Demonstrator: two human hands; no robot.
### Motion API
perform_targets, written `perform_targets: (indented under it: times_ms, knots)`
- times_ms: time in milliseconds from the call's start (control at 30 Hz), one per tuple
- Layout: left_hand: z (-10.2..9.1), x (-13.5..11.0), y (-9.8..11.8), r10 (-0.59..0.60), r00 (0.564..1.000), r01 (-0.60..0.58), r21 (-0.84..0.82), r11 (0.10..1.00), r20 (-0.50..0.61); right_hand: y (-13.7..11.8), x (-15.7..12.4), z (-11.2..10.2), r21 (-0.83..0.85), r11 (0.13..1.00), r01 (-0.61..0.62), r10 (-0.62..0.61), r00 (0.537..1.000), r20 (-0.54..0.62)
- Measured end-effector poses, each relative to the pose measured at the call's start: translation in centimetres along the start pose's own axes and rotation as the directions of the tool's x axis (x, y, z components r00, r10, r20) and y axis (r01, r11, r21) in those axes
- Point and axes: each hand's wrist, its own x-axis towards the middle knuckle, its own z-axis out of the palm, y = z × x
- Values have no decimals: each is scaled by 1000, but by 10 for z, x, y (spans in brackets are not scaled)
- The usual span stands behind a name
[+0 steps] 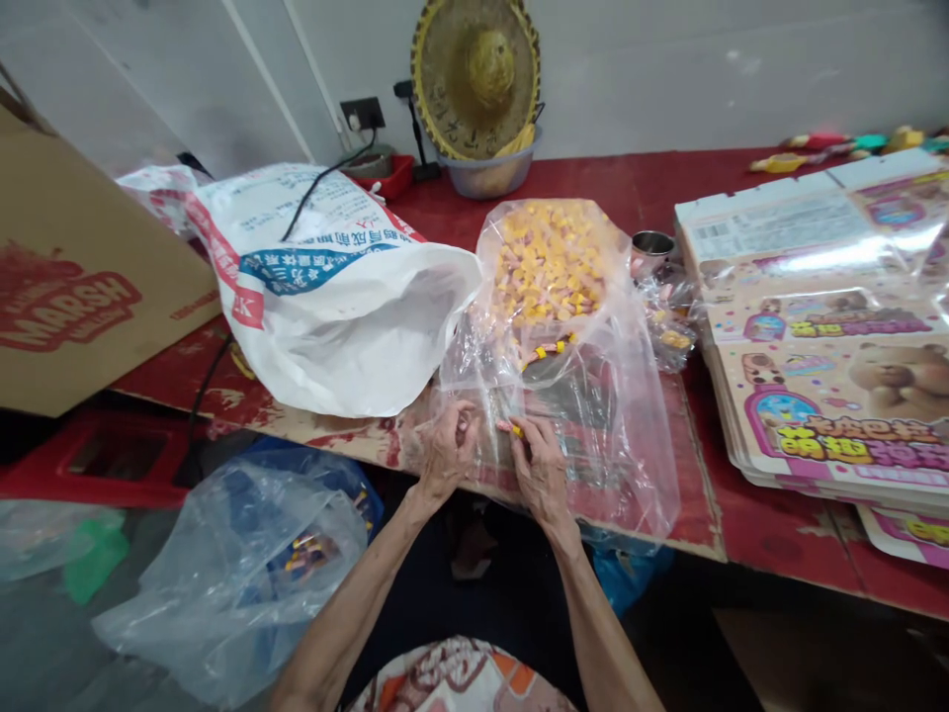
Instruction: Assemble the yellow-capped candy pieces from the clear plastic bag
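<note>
Both my hands work at the near edge of the red table [593,178], in front of a clear plastic bag [593,415] spread open on it. My left hand [447,450] is curled shut, fingers pinched on something small I cannot make out. My right hand [540,465] pinches a small yellow and pink piece [513,428] between its fingertips. The far part of the clear bag holds a heap of several yellow and pink pieces [545,262]. A short row of such pieces [547,349] lies just beyond my hands.
A large white printed sack [333,297] lies left of the clear bag. A cardboard box [81,277] stands at far left. Flat printed cartons [837,326] are stacked at right. A straw hat [474,74] leans on the wall. A plastic bag [237,574] sits below the table.
</note>
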Motion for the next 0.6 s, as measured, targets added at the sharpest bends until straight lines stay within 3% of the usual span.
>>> perform_targets:
  times_ms: [100,267,333,400,467,533,600]
  knots:
    - [-3,-5,-2,-21,995,28,68,997,-98,0,0,0,6,1000,-3,3,1000,-4]
    - [-12,-5,3,11,999,-11,-16,1000,31,-1,0,-1,15,1000,0,0,1000,3]
    - [-18,4,6,-77,996,74,-68,995,-54,-1,0,-1,23,1000,-3,3,1000,-1]
    - [-21,19,5,-179,964,156,-129,979,-198,-2,-1,-2,30,999,-12,12,1000,-2]
    - [-20,33,-1,-251,930,205,-186,961,-268,-3,-1,-2,31,999,-18,18,1000,0]
    - [-17,45,-12,-312,929,276,-188,943,-200,-4,-1,-3,34,999,-15,15,1000,2]
    - [-15,52,-24,-380,924,372,-151,916,-31,-6,0,-3,40,999,-4,4,1000,0]
